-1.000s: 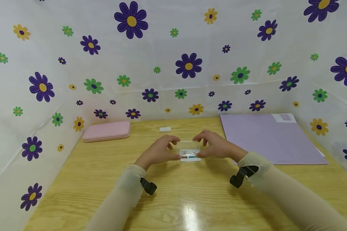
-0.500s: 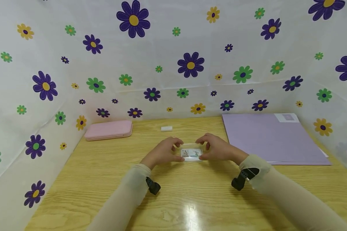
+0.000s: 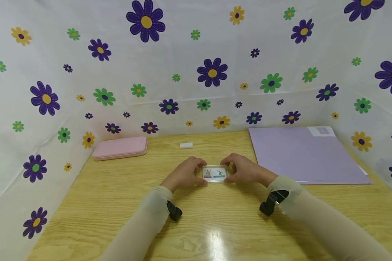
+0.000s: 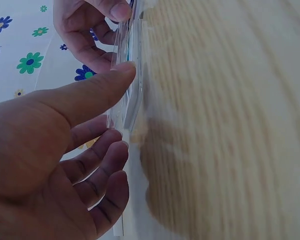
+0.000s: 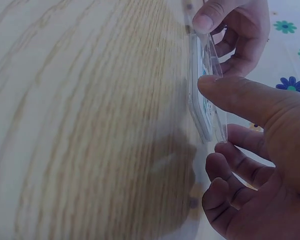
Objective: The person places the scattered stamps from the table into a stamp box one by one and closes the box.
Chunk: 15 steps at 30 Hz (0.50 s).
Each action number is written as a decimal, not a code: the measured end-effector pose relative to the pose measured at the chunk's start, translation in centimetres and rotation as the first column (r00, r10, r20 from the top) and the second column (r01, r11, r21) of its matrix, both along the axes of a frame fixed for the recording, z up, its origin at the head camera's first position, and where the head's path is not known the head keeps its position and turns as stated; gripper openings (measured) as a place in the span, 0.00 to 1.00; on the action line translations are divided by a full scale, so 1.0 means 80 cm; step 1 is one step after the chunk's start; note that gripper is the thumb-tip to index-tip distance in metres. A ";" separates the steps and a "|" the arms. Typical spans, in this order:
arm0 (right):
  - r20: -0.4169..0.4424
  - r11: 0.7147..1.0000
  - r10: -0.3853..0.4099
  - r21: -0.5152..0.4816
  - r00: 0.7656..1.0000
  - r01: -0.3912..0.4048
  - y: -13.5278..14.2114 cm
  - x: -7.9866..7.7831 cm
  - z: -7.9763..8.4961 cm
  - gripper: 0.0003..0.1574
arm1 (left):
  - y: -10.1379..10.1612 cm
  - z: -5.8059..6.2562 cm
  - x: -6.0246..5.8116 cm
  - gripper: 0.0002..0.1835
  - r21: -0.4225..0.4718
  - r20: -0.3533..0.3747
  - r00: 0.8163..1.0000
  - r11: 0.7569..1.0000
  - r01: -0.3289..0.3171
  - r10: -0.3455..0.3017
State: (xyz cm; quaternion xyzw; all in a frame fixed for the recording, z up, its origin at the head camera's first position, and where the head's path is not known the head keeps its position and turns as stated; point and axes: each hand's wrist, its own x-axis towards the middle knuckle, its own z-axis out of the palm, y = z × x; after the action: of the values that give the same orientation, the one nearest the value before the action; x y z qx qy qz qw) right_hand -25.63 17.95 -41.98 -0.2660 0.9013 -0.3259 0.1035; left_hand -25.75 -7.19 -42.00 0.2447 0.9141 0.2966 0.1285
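Note:
A small clear plastic case lies on the table in the head view, with white printed cards visible through its top. My left hand pinches the clear lid at its left end between thumb and fingers. At the opposite end, my right hand pinches the same lid. Both wrist views show the clear lid over the white cards, with a narrow slant between them. Each thumb lies on the near edge, and the remaining fingers curl loosely behind. How fully the lid sits on the base I cannot tell.
A white eraser-like block lies behind the hands. The pink case is at back left. Purple sheets or a folder cover the back right of the wooden table. A flowered cloth surrounds the back and sides.
Both hands have lowered the clear lid from above the cards down onto the case. The view has shifted slightly; the other objects stay in place.

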 end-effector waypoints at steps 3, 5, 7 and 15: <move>0.007 1.000 -0.006 0.004 1.000 0.006 0.000 0.000 -0.001 0.35 | 0.000 0.001 0.001 0.33 -0.010 0.004 1.000 1.000 -0.005 0.005; 0.008 1.000 -0.005 0.005 1.000 0.005 0.000 -0.001 -0.002 0.35 | 0.000 0.000 0.001 0.33 -0.019 0.003 1.000 1.000 -0.006 0.006; 0.006 1.000 0.000 0.003 1.000 0.000 0.000 -0.001 -0.003 0.35 | -0.001 -0.002 0.001 0.32 -0.024 0.001 1.000 1.000 -0.005 0.005; 0.005 1.000 0.016 0.006 1.000 -0.016 0.000 -0.001 -0.006 0.33 | -0.001 -0.008 -0.002 0.32 -0.026 -0.004 1.000 1.000 -0.004 0.004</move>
State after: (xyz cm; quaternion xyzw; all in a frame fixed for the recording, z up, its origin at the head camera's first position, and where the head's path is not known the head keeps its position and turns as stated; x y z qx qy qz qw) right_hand -25.72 17.91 -42.43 -0.2722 0.8998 -0.3230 0.1090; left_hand -25.93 -7.28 -42.62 0.2416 0.9187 0.2844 0.1293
